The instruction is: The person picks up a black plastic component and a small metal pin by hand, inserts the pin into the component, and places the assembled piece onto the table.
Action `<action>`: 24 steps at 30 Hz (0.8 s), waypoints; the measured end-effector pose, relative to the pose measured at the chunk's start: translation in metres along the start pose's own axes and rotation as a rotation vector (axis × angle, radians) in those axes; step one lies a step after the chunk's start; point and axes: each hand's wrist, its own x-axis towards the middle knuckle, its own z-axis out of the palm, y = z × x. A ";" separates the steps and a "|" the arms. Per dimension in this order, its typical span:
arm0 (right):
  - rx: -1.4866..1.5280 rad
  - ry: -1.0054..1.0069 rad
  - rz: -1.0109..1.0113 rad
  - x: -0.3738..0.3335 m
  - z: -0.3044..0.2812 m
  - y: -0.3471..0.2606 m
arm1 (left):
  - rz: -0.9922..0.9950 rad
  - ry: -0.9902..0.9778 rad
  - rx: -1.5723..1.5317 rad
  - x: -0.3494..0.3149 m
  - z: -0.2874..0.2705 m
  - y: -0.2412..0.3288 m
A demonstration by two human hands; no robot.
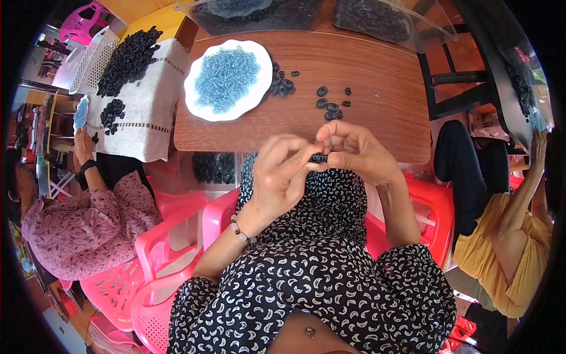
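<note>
Between my two hands, just off the table's near edge, is a small black part (319, 158) with holes in it. My left hand (282, 168) pinches it from one side, and my right hand (356, 154) grips its other end between thumb and fingers. Several loose black parts (330, 107) lie on the brown table beyond my hands. A white scalloped plate (263, 88) stands at the table's left, full of small clear-blue pieces (227, 76). More black parts (283, 87) are heaped against the plate's right rim.
Clear plastic bins (377, 23) line the table's far edge. To the left, a person (88, 227) sits at a cloth-covered table (147, 100) with a large black heap (130, 59). At the right sits another person in yellow (501, 253). Pink chairs (159, 259) crowd my left.
</note>
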 end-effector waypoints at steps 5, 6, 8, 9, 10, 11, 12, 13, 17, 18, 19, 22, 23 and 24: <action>0.133 -0.105 0.113 0.000 0.006 0.000 | -0.056 0.026 0.070 -0.003 0.001 0.002; 0.132 -0.105 0.112 0.000 0.005 0.001 | -0.041 0.020 0.077 -0.002 0.001 0.001; 0.287 -0.202 0.170 0.000 0.001 0.008 | -0.025 0.014 0.085 -0.001 0.000 0.000; 0.286 -0.202 0.169 0.000 0.000 0.011 | -0.025 0.011 0.097 0.000 -0.001 0.001; 0.313 -0.191 0.154 0.000 0.000 0.014 | -0.025 0.008 0.110 0.000 -0.002 0.002; 0.339 -0.183 0.141 0.000 0.000 0.015 | -0.025 0.009 0.111 0.001 -0.002 0.002; 0.339 -0.184 0.142 0.000 0.002 0.016 | -0.023 0.011 0.101 0.001 -0.002 0.002; 0.367 -0.171 0.135 0.000 0.003 0.017 | -0.021 0.013 0.091 0.001 -0.002 0.002; 0.370 -0.112 0.138 -0.004 0.003 0.020 | -0.009 0.006 0.074 0.001 -0.002 0.001; 0.371 -0.113 0.138 -0.005 0.003 0.022 | -0.003 0.002 0.066 0.001 -0.002 0.002; 0.348 -0.101 0.145 -0.004 0.003 0.023 | 0.004 -0.001 0.058 0.002 -0.002 0.002; 0.351 -0.074 0.135 -0.005 0.005 0.031 | 0.045 -0.034 0.109 -0.003 0.002 -0.003; 0.379 -0.061 0.119 -0.004 0.006 0.033 | 0.045 -0.035 0.110 -0.003 0.002 -0.004; 0.379 -0.062 0.118 -0.003 0.010 0.033 | 0.022 -0.022 0.099 -0.002 0.002 -0.005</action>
